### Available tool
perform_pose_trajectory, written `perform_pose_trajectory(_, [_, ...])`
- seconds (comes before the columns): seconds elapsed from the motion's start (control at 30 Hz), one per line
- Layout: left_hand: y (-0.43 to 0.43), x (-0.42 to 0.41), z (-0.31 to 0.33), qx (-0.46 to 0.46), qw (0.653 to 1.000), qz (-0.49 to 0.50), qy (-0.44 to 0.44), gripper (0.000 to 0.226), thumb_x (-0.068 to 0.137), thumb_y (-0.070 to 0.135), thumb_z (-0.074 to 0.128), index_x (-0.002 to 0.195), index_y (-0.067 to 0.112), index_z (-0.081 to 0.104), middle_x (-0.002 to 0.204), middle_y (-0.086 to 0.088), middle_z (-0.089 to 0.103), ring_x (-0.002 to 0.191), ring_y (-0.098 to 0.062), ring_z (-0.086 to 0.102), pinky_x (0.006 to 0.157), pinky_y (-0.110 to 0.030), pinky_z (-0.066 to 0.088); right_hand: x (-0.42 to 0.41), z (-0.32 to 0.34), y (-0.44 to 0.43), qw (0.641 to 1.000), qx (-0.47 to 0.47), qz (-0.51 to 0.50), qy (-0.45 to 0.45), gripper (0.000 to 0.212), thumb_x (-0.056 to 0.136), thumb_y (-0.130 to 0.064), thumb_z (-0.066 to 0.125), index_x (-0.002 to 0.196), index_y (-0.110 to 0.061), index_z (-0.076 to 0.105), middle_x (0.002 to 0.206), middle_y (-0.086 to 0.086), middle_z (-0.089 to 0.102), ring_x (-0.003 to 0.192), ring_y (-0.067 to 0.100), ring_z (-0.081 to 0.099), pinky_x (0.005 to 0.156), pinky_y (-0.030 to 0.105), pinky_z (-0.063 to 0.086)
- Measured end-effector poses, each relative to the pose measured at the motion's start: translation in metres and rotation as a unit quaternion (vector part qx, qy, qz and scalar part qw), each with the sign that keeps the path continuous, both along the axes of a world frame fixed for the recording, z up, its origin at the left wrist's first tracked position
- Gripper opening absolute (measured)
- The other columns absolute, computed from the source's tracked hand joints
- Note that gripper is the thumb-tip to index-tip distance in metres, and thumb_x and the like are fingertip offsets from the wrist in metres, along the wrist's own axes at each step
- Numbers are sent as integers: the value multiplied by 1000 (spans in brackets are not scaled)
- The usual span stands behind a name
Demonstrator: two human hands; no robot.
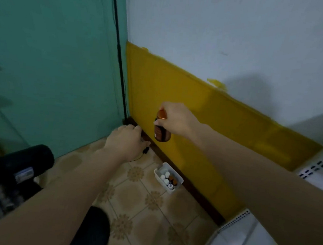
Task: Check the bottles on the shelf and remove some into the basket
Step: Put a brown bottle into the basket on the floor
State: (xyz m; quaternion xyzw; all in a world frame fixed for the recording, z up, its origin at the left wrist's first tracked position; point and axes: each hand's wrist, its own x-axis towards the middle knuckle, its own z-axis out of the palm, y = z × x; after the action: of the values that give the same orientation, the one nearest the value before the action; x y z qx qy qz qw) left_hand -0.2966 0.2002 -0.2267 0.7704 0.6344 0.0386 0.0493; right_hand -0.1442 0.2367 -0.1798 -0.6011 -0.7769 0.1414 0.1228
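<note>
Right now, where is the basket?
In the head view the basket sits on the tiled floor near centre, against the dark skirting of the yellow wall, below the bottle held by the right hand.

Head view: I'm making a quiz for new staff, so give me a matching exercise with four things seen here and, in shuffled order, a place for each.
Things:
1 brown bottle
2 white basket
3 left hand
4 white shelf

Places:
A on the tiled floor, by the yellow wall
B at the picture's right edge
C held in the air by the right hand, gripped at the cap
D just left of the bottle, towards the room's corner

Pairs: 1-C, 2-A, 3-D, 4-B
</note>
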Motion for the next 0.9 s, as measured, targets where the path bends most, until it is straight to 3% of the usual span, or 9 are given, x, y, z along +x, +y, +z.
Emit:
perform_pose_trajectory(0.23, [134,11,-71,-13,999,-43,4,46,93,49,42,122,13,49,119,-9,55,110,-24,51,86,-33,42,18,-67,127,997,-64,-33,2,47,86,-31,68,124,-11,48,117,11,56,100,27,55,77,39,51])
perform_pose_trajectory(0.57, [287,48,-189,-72,994,-84,1,45,93,43,47,119,7,51,116,-13,58,105,-29,53,84,-38,46,62,-180,267,983,-138,-115,31,34,90,-19,64,117,-12,45,117,13,50,98,31,52,81,49,51])
perform_pose_trajectory(0.7, [333,64,-268,-71,988,-137,23,45,75,34,75,96,-5,65,83,-23,66,73,-35,64,63,-38,52,80,-265,308,974,-170,-147,33,34,91,-16,62,120,-11,44,117,16,53,97,33,55,80,50,51])
perform_pose_trajectory(0.9, [381,77,-425,-97,983,-153,-6,42,73,22,79,98,-8,64,85,-24,66,76,-38,65,67,-42,54,99,-447,358,965,-189,-171,62,30,91,-12,62,116,-10,46,112,13,52,91,31,50,76,46,45])
